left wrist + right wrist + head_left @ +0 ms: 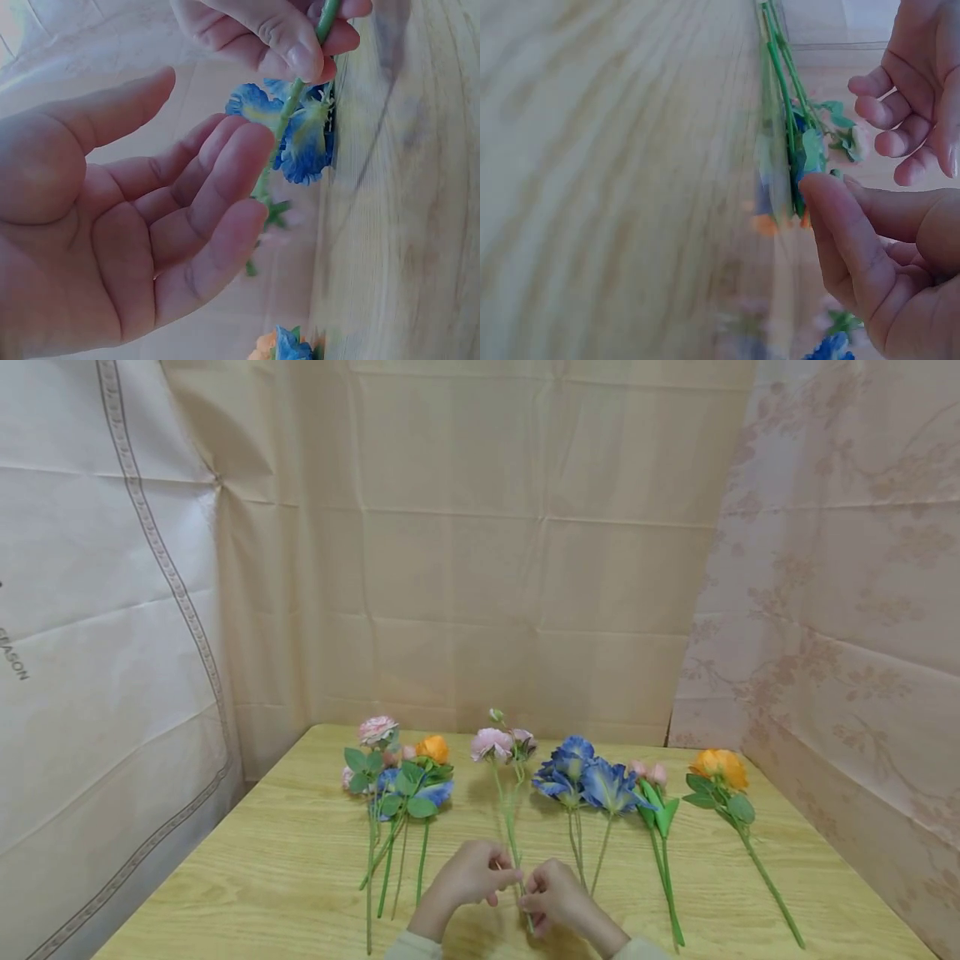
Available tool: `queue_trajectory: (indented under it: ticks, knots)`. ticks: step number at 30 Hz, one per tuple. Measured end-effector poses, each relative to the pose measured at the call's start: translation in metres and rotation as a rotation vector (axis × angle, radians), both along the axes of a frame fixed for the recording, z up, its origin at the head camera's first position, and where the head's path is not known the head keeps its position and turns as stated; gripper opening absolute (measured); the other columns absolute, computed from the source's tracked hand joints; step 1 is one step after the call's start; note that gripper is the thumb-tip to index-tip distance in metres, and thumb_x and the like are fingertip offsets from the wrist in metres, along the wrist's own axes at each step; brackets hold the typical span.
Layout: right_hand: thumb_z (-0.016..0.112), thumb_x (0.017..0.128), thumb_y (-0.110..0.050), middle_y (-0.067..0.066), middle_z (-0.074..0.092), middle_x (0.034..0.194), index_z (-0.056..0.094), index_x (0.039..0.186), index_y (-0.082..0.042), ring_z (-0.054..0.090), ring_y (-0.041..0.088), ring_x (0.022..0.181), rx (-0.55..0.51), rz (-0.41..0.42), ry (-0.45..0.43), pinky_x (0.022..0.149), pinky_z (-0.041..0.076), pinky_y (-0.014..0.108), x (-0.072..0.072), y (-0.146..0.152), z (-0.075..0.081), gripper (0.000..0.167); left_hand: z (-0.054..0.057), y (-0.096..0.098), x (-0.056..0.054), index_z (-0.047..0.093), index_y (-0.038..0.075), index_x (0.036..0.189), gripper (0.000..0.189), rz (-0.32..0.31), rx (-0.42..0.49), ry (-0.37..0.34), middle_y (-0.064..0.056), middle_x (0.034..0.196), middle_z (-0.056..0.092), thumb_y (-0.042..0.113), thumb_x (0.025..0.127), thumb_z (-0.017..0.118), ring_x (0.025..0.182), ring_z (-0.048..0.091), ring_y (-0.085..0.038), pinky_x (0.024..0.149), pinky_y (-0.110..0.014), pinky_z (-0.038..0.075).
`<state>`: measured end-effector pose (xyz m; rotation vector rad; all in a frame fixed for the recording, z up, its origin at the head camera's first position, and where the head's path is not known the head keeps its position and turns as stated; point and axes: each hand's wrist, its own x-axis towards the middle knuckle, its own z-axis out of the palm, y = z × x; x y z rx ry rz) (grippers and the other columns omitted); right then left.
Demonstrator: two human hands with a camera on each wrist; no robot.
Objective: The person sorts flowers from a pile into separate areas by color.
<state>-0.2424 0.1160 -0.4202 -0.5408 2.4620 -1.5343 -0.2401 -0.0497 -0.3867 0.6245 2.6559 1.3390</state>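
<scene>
My right hand (558, 895) pinches the lower end of a green flower stem (512, 831) between thumb and fingertips. That stem carries pale mauve-pink blooms (491, 744) and a small bud (497, 715) at its far end. Beside the stem is my left hand (474, 875), its palm facing it. In the left wrist view the left hand's (157, 217) fingers are loosely bent and the thumb stands apart, gripping nothing; the fingertips are at the stem (286, 112), though contact is unclear. The right wrist view shows the right hand's (889, 255) thumb and index finger closed together.
On the wooden table (285, 860), a mixed group of pink, orange and blue flowers (408, 781) lies left. Rightward lie blue flowers (577, 777), pink tulips (651, 772) with green leaves and an orange flower (718, 768). A beige cloth (487, 568) hangs behind; cloths cover both sides.
</scene>
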Motion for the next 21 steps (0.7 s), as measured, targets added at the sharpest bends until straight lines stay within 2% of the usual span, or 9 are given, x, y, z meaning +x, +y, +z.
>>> queue_trajectory:
  ticks: [6,9,16,21]
  knots:
    - [0.062,0.073,0.01,0.006,0.053,0.044,0.054,0.057,0.005,0.056,0.019,0.038,0.054,-0.038,-0.029,0.041,0.048,0.03,-0.0008,-0.0002,0.0006,0.019,0.0006,-0.0005,0.0023,0.06,0.006,0.075,0.017,-0.006,-0.004,-0.028,-0.001,0.062,0.055,0.021,0.082,0.064,0.048,0.057,-0.024,0.039,-0.022,0.035]
    - [0.062,0.073,0.01,0.007,0.053,0.043,0.055,0.056,0.005,0.056,0.021,0.037,0.071,-0.036,-0.028,0.04,0.048,0.03,-0.0004,0.0014,0.0006,0.019,0.0007,-0.0004,0.0023,0.06,0.006,0.074,0.019,-0.009,-0.009,-0.052,-0.003,0.063,0.055,0.022,0.082,0.064,0.049,0.058,-0.026,0.039,-0.022,0.035]
    - [0.063,0.07,0.01,0.009,0.053,0.042,0.056,0.052,0.005,0.055,0.022,0.035,0.123,0.047,-0.032,0.037,0.047,0.031,0.0052,0.0039,-0.0003,0.02,-0.0032,0.0,0.0003,0.059,0.006,0.073,0.017,-0.031,-0.016,-0.059,-0.002,0.061,0.056,0.02,0.082,0.064,0.048,0.058,-0.025,0.039,-0.021,0.034]
    - [0.064,0.07,0.009,0.01,0.054,0.043,0.056,0.052,0.006,0.056,0.023,0.036,0.157,0.075,-0.036,0.037,0.047,0.03,0.0091,0.0024,0.0022,0.02,-0.0042,0.0002,-0.0007,0.06,0.006,0.074,0.016,-0.047,-0.016,-0.077,-0.001,0.061,0.056,0.019,0.083,0.063,0.048,0.059,-0.025,0.039,-0.021,0.035]
